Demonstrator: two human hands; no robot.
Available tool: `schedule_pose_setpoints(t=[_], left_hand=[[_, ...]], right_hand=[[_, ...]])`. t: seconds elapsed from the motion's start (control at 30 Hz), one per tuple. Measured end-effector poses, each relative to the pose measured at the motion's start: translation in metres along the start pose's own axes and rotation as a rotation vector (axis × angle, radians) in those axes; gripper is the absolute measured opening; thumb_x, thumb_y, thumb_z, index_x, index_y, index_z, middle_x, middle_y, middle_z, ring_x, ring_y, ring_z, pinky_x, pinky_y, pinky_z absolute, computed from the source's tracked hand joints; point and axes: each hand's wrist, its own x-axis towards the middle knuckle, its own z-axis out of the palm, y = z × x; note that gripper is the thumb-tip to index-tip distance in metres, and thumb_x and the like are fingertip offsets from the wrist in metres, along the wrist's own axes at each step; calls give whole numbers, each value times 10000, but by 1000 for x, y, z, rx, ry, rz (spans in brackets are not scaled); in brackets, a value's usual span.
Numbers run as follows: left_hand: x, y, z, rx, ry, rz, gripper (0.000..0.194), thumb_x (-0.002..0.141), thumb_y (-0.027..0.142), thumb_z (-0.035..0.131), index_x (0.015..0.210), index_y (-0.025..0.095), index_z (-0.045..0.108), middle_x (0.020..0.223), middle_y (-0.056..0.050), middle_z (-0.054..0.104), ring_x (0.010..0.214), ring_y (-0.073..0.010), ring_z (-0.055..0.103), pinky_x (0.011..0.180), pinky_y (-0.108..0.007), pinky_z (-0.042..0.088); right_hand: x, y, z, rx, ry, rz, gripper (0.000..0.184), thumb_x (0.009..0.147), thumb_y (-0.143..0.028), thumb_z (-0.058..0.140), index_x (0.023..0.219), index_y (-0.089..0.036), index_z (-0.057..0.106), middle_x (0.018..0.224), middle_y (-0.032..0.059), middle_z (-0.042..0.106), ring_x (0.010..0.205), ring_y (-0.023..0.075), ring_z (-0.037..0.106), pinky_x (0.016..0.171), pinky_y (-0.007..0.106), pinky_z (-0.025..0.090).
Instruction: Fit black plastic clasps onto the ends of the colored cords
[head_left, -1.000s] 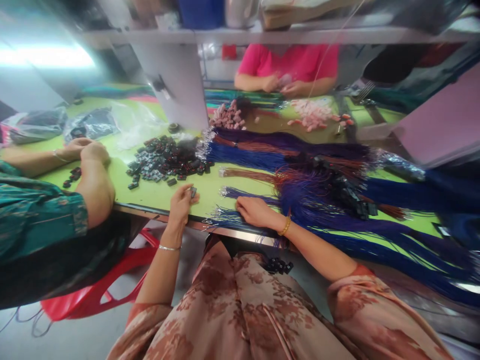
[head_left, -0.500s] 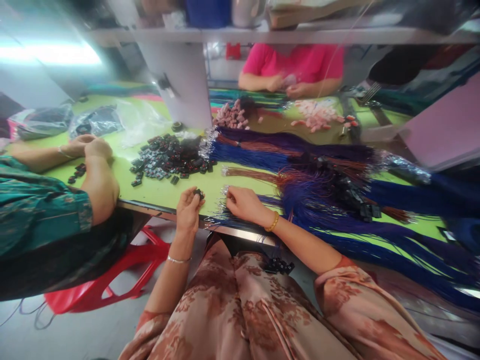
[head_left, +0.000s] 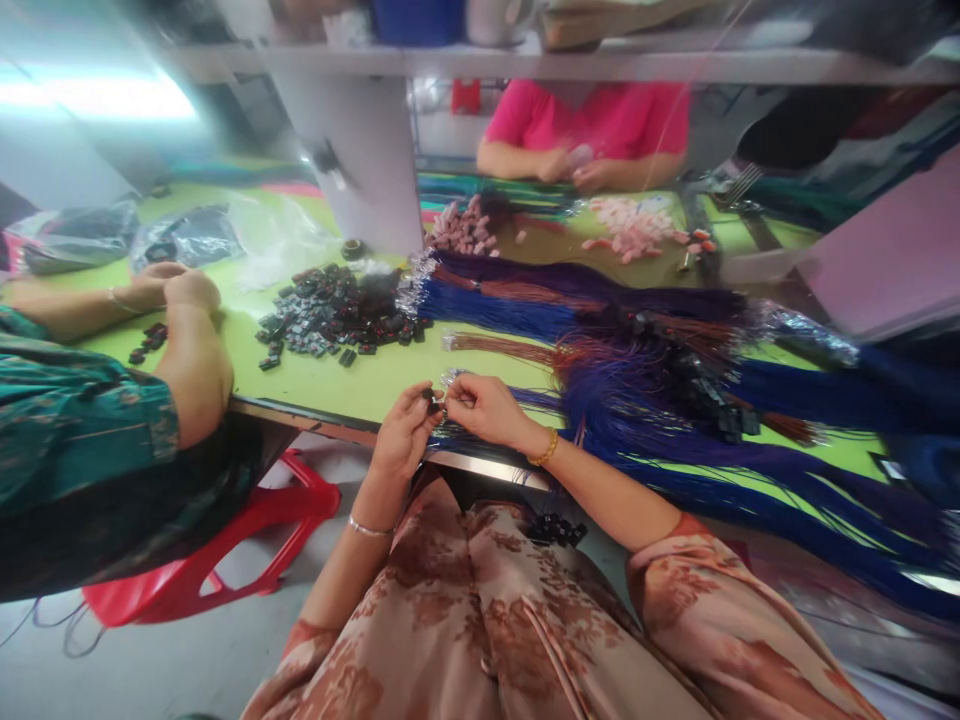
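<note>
My left hand pinches a small black connector housing over the front edge of the table. Right up against it, my right hand has thumb and forefinger pressed together at the housing, on what looks like the tip of a wire. That tip is too small to make out clearly. Blue wires with metal ends lie under and beside my right hand. A heap of black connector housings sits on the table beyond my left hand.
Bundles of blue and brown wires cover the table's right side. To the left, a co-worker's arm rests near clear bags. Across the table sits a person in pink behind pink parts. A red stool stands below.
My left hand has moved right with the black connector housing and now meets my right hand. My right hand has turned slightly toward it, fingers pinched.
</note>
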Motion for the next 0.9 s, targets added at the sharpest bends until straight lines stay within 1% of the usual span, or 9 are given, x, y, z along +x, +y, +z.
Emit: schedule_pose_setpoints(t=[0.13,0.27,0.4,0.5,0.6,0.7,0.8,0.9], left_hand=[[-2,-3,3,31,-32,-3,285,753,211,703,1031,192,642,970,-52,673,882,-135,634,828,-272,515],[-3,-2,4,30,-39,-1,291,745,215,714,1027,189,648,966,-49,671,894,-130,629,826,-258,508],[-4,-1,5,66,-48,6,300,748,230,718,1035,192,641,969,-48,671,884,-128,630,836,-265,505],[-5,-2,4,89,-48,18,318,741,246,728,1041,193,635,969,-47,673,885,-129,634,839,-266,506],[-5,-4,4,101,-37,32,353,711,251,757,1037,196,635,963,-39,677,873,-118,635,818,-245,508],[-4,-5,4,114,-22,41,370,693,255,771,1033,195,638,953,-36,681,845,-111,637,790,-233,511],[-4,-6,5,142,-19,58,364,697,264,768,1029,195,636,943,-36,684,828,-115,642,781,-236,514],[-4,-8,5,168,-15,63,361,686,268,776,1011,191,638,917,-30,684,794,-109,644,764,-232,516]], right_hand=[[-2,2,0,-76,-6,18,186,800,-249,519,631,-172,526,580,-32,491,544,91,363,540,224,237],[-3,3,1,-104,-4,26,218,827,-260,491,629,-176,523,573,-26,500,533,95,372,538,229,237],[-4,2,1,-90,-21,41,213,830,-258,489,639,-175,533,583,-20,520,540,96,387,541,226,243],[-4,2,0,-63,-25,53,212,819,-248,495,622,-174,519,563,-30,497,528,90,368,535,225,234],[-4,3,-1,-37,-34,80,217,805,-233,496,597,-172,502,541,-39,470,518,84,356,528,224,225],[-4,5,0,-22,-49,100,214,804,-230,499,599,-169,513,542,-39,480,524,84,371,532,222,235],[-4,6,1,-18,-55,90,199,817,-230,499,633,-166,539,569,-32,510,547,89,400,545,216,255],[-4,6,1,-54,-63,27,179,837,-230,499,680,-166,558,616,-16,549,568,98,423,559,220,270]])
